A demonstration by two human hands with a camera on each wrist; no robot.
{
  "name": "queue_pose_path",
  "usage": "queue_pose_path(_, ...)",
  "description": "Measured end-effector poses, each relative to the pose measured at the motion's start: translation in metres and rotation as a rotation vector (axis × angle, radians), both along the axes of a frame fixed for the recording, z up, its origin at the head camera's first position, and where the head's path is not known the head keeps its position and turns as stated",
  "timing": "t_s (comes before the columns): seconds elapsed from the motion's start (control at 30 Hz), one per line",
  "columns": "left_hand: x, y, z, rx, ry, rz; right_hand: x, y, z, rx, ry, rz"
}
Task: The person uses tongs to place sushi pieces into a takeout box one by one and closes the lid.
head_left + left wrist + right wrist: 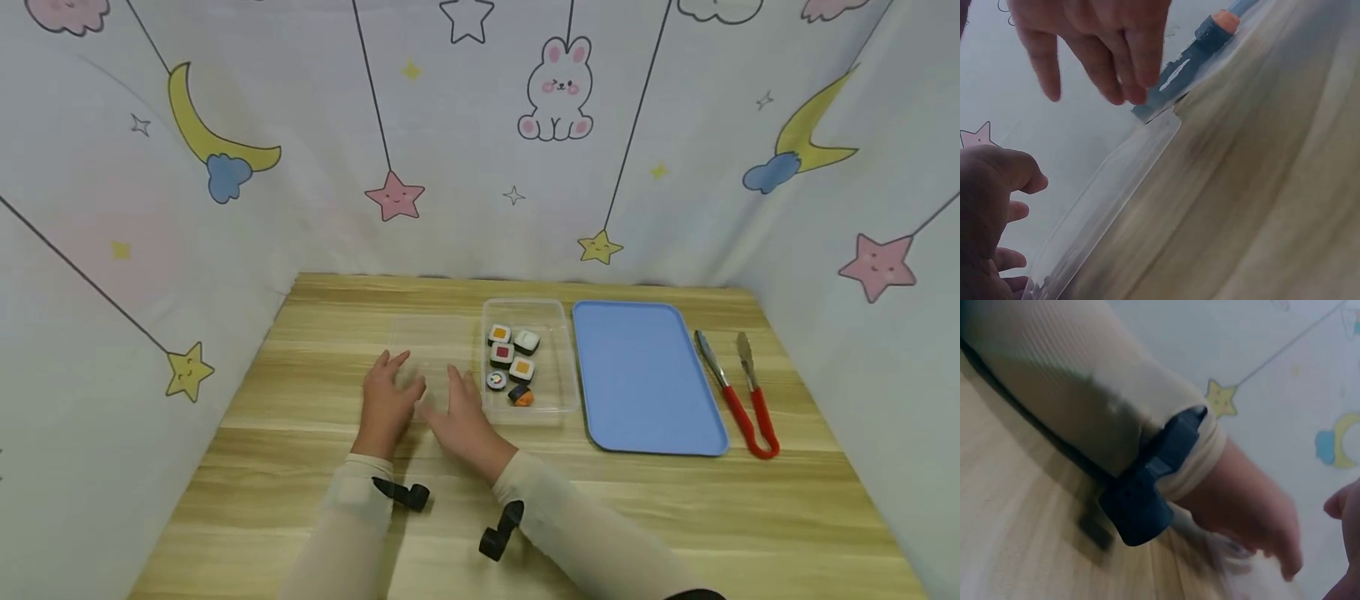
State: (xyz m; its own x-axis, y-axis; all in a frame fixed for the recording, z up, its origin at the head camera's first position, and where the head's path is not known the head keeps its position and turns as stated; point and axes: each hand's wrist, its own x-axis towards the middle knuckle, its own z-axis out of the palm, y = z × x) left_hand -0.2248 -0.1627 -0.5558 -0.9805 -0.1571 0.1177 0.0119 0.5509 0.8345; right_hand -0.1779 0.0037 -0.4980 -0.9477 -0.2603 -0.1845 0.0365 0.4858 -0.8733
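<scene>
A clear plastic lid (433,337) lies flat on the wooden table, left of the clear container. My left hand (386,408) is at its left edge, thumb and fingers spread apart; in the left wrist view the fingertips are close to the lid (1110,181), but contact is hard to tell. Across from it, my right hand (467,421) is over the lid's near right part, fingers extended and thumb toward the left hand. From the left wrist, the right hand (1094,37) hangs above the lid with nothing in it. Several sushi pieces (502,355) sit inside the clear container (551,400).
A blue tray (648,375) is right of the container. Beyond it lie tongs (759,417) with red handles, their arms spread. Patterned white curtains (480,167) border the table at the back and sides. Both sleeves carry black wrist cameras (501,533).
</scene>
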Motion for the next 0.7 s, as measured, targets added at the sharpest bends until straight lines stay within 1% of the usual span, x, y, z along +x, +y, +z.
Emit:
queue_pose_path(0.1,0.0,0.001,0.0,-0.014,-0.015,0.013,-0.013,-0.007,-0.011,0.011,-0.037,-0.083)
queue_pose_path(0.17,0.0,0.002,0.0,-0.013,-0.027,0.024,-0.019,-0.009,-0.014,0.003,-0.053,-0.114)
queue_pose_path(0.23,0.0,0.002,0.002,0.009,-0.039,0.036,-0.022,-0.011,-0.015,-0.021,-0.067,-0.135)
queue_pose_path(0.27,0.0,0.002,0.002,0.026,-0.046,0.042,-0.022,-0.012,-0.014,-0.035,-0.076,-0.142)
queue_pose_path(0.37,0.001,0.001,0.006,0.124,-0.07,0.066,-0.022,-0.013,-0.007,-0.097,-0.116,-0.169)
queue_pose_path(0.43,0.003,-0.002,0.01,0.193,-0.066,0.093,-0.018,-0.013,0.0,-0.154,-0.148,-0.181)
queue_pose_path(0.47,0.005,-0.003,0.014,0.227,-0.052,0.109,-0.016,-0.012,0.005,-0.188,-0.162,-0.186)
queue_pose_path(0.5,0.007,-0.003,0.019,0.26,-0.032,0.125,-0.014,-0.012,0.01,-0.227,-0.176,-0.186)
queue_pose_path(0.53,0.01,-0.004,0.025,0.273,0.0,0.144,-0.011,-0.011,0.017,-0.271,-0.182,-0.185)
queue_pose_path(0.57,0.013,-0.004,0.032,0.297,0.048,0.159,-0.008,-0.009,0.024,-0.311,-0.191,-0.183)
queue_pose_path(0.63,0.018,-0.003,0.046,0.354,0.162,0.174,-0.003,-0.004,0.04,-0.423,-0.198,-0.169)
queue_pose_path(0.7,0.022,0.001,0.059,0.417,0.288,0.166,0.0,0.004,0.058,-0.514,-0.179,-0.15)
